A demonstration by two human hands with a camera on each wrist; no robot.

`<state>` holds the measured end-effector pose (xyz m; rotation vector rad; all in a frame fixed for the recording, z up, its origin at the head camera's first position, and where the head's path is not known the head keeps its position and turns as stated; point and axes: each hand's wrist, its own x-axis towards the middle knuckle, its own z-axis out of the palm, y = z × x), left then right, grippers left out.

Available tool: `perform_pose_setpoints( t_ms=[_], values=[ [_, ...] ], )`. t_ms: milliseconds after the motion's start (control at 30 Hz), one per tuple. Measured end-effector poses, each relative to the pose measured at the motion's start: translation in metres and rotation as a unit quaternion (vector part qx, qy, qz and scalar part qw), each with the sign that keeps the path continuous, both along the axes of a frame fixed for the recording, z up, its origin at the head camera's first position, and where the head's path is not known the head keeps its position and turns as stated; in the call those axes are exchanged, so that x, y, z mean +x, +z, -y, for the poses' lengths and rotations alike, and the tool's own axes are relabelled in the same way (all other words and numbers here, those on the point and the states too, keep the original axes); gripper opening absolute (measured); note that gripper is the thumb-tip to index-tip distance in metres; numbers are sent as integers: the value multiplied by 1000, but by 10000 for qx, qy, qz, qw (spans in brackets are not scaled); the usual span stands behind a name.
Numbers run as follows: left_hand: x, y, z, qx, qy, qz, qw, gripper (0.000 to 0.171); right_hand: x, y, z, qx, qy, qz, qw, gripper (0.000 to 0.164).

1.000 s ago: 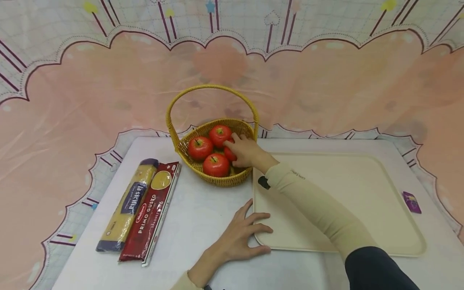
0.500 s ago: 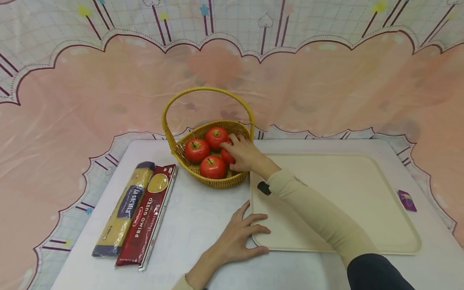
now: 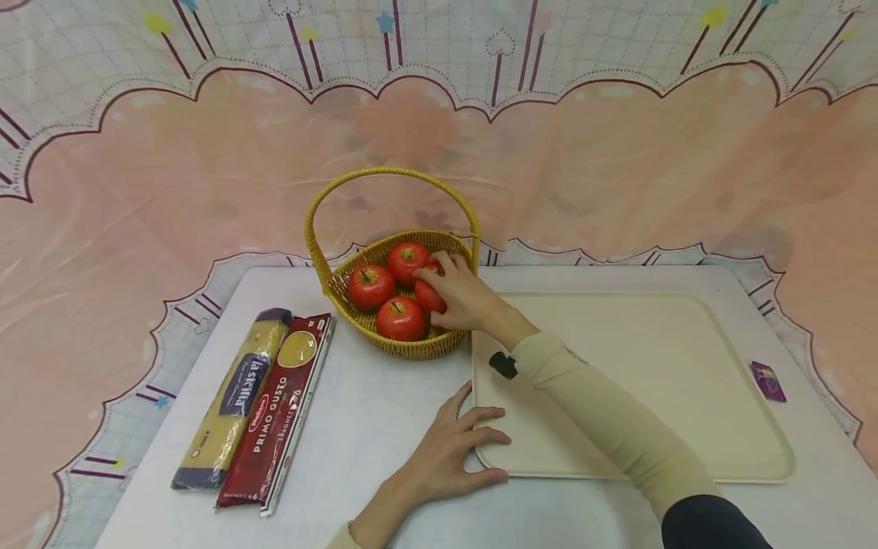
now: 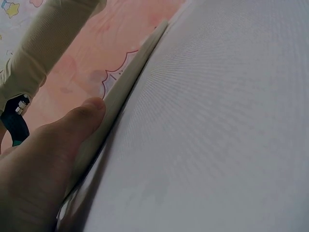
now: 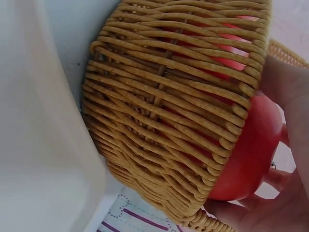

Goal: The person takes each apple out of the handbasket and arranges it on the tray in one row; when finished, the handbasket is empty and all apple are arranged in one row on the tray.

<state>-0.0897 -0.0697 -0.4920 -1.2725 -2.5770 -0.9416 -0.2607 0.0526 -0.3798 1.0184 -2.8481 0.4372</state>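
My right hand reaches into a yellow wicker basket and grips a red apple at its right side. In the right wrist view, fingers and thumb curl round that apple, which sits against the woven wall. Other red apples lie beside it in the basket. My left hand rests with spread fingers at the near left corner of a cream tray. In the left wrist view, its thumb lies along the tray's edge.
Two spaghetti packs, one yellow and blue and one red, lie side by side on the left of the white table. A small purple packet lies right of the tray. A patterned cloth hangs behind.
The head view has shifted slightly. My right wrist has drawn a little to the right and nearer, its hand staying at the same apple. My left hand keeps its place at the tray.
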Motion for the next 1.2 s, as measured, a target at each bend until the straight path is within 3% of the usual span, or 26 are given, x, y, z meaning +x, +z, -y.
perform_pose_setpoints(
  t_ms=[500, 567, 800, 933, 1200],
  values=[
    [-2, -1, -1, 134, 95, -115, 9998, 35, 16, -3, -14, -836, -94, 16, 9965, 70],
    [-3, 0, -2, 258, 238, -31, 9994, 32, 18, -5, -17, -1005, -74, -10, 9949, 72],
    [-8, 4, -6, 598, 1012, 912, 9889, 27, 25, -5, -26, -1587, -46, 76, 9873, 71],
    [-12, 6, -8, 700, 1274, 838, 9858, 28, 31, -5, -30, -1713, -5, 213, 9850, 71],
    [-29, 6, -9, 710, 1695, 598, 9811, 32, 33, -8, -35, -2040, -83, 20, 9789, 72]
  ],
)
